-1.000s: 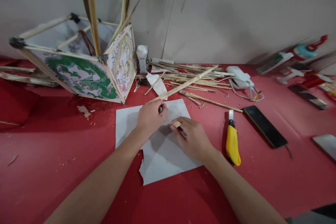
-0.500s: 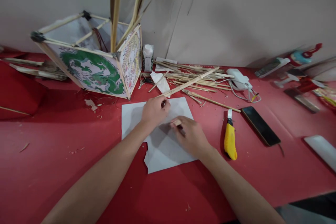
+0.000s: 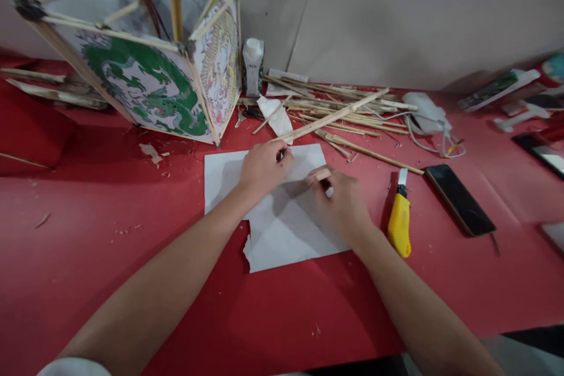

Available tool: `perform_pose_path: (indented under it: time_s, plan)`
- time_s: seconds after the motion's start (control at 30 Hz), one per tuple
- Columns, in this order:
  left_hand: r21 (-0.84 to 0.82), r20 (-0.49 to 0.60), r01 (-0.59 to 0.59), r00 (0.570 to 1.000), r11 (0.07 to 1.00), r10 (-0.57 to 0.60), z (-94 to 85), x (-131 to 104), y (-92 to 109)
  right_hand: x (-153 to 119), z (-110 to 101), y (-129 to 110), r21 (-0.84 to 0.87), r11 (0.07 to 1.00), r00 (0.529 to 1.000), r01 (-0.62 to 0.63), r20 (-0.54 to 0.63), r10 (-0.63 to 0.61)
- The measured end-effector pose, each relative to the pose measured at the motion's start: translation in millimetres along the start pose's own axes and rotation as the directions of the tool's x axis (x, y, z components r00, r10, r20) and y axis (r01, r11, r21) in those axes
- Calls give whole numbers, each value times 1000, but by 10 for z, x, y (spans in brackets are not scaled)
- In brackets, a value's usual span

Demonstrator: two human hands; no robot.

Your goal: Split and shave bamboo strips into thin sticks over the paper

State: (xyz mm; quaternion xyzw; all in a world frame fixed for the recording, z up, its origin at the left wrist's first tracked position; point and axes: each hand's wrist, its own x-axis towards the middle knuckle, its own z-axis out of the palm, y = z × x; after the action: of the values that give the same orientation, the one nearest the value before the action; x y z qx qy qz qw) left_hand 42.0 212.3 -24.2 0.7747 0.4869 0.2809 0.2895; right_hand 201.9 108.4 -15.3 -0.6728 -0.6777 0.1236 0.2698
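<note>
Both hands work over a white sheet of paper (image 3: 282, 235) on the red table, one torn edge facing me. My left hand (image 3: 265, 169) is closed above the sheet's upper part. What it holds, if anything, is hidden behind its fingers. A long bamboo strip (image 3: 337, 114) ends just behind it; I cannot tell whether they touch. My right hand (image 3: 346, 200), slightly blurred, is closed around a small pale wooden piece (image 3: 323, 174) over the right part of the paper. Right of that hand lies a yellow utility knife (image 3: 399, 217), blade pointing away.
A lantern-like frame with dragon pictures (image 3: 145, 88) stands at the left, sticks rising from it. Behind the paper are a small carton (image 3: 253, 67) and several bamboo strips (image 3: 352, 123). A phone (image 3: 460, 200) and a white adapter with cable (image 3: 425, 113) lie to the right.
My right hand has shifted right over the paper with the wooden piece, away from my left hand. My left hand has stayed nearly in place. The camera view has tilted down and moved.
</note>
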Motion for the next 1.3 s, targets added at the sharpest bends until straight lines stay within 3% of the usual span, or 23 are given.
perform_pose_path:
  time_s: [0.1,0.23,0.3,0.37,0.43,0.6,0.73,0.8,0.87,0.97,1.1,1.2,1.3]
  plan:
    - [38,7,-7,1000,999,7,-1,0,1,22,-14,31,-30,1000,999,9,-51,-10]
    - [60,24,-11,1000,998,9,-2,-6,-5,-34,41,-112,93,980,978,176,98,-185]
    - [67,24,-18,1000,998,16,1,-7,-8,-24,45,-118,108,987,987,118,98,-129]
    - [82,16,-29,999,996,27,5,-5,-9,14,27,-60,84,996,1000,5,21,-7]
    - [90,8,-37,999,995,37,11,-2,-9,40,13,-9,81,996,998,-33,-52,37]
    - [71,12,-10,1000,997,10,15,2,-6,-29,52,-110,214,969,983,124,106,-149]
    - [74,17,-30,999,997,29,11,1,-4,-7,48,-43,215,977,1000,-1,-6,2]
    - [70,14,-35,999,997,34,11,0,-5,33,25,38,294,952,995,-83,-27,95]
    - [63,8,-31,1000,998,31,11,0,-8,57,-4,71,485,858,985,-167,46,166]
    - [50,4,-24,1000,998,23,11,2,-12,58,-66,18,779,563,955,-276,157,251]
    - [39,5,-15,1000,999,14,7,1,-11,55,-167,-64,893,243,898,-378,290,331]
    - [30,7,-17,1000,999,17,9,-6,-13,61,-204,-64,897,111,869,-429,376,323]
    - [15,9,-24,1000,1000,24,11,-12,-13,61,-192,-44,893,63,862,-446,410,298]
